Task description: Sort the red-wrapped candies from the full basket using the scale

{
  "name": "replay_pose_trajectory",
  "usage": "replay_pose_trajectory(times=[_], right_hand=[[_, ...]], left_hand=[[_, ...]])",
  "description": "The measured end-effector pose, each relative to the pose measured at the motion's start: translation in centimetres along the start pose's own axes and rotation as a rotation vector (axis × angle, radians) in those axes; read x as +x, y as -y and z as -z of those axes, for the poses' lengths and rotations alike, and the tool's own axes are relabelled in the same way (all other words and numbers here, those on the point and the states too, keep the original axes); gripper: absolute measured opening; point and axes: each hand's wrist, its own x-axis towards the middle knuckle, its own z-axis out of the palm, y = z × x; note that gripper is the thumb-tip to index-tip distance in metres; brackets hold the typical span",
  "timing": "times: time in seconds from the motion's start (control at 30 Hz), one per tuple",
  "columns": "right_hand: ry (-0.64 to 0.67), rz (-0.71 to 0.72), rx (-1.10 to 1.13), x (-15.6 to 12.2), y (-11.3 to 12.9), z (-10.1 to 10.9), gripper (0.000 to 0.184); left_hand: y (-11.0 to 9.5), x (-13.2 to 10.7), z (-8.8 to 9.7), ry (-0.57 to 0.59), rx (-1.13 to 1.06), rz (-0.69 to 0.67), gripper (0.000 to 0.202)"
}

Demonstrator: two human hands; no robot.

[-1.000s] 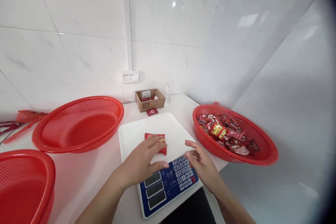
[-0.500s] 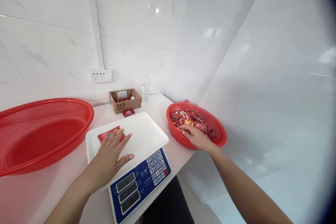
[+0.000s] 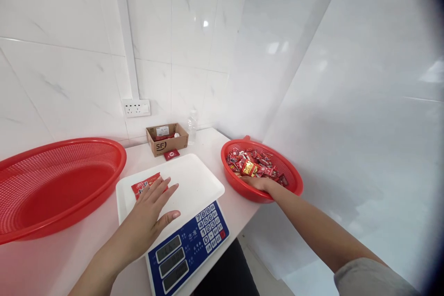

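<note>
My left hand (image 3: 151,212) is spread open over the white tray (image 3: 194,180) of a digital scale (image 3: 194,245). Its fingers partly cover a red snack packet (image 3: 142,186) lying on that tray; I cannot tell whether they touch it. On the right, my right hand (image 3: 258,182) reaches into a red plastic basket (image 3: 294,180) holding a heap of small red wrapped packets (image 3: 265,159). Its fingers are down among the packets and hidden. A red packet with a gold patch (image 3: 249,168) lies just beyond that hand.
A large red mesh basket (image 3: 114,171) stands on the white table at the left. Against the wall are an open cardboard box (image 3: 169,145) and a clear plastic bottle (image 3: 192,122). A small dark red packet (image 3: 171,154) lies before the box. A wall panel (image 3: 329,148) borders the right side.
My right hand has sunk deeper among the packets, hiding its fingers. My left hand stays spread over the packet on the tray. The view has tilted slightly upward.
</note>
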Motion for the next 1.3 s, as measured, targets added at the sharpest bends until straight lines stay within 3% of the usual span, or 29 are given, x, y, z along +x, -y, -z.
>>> replay_pose_trajectory(times=[0.13,0.4,0.7,1.03,1.3], right_hand=[[0.085,0.073,0.063,0.0,-0.1,0.1,0.037],[0.237,0.163,0.268,-0.8,0.4,0.4,0.055],[0.340,0.173,0.356,-1.5,0.4,0.7,0.051],[0.261,0.218,0.375,-1.6,0.7,0.9,0.060],[0.186,0.189,0.360,-2.4,1.3,0.8,0.044]], left_hand=[[-0.2,-0.1,0.2,-0.003,-0.017,0.008,0.053],[-0.1,-0.1,0.0,-0.012,-0.024,-0.013,0.053],[-0.3,0.0,0.3,-0.006,-0.045,-0.026,0.051],[-0.6,0.0,0.5,0.069,-0.047,-0.005,0.054],[-0.8,0.0,0.8,0.088,-0.048,0.003,0.056]])
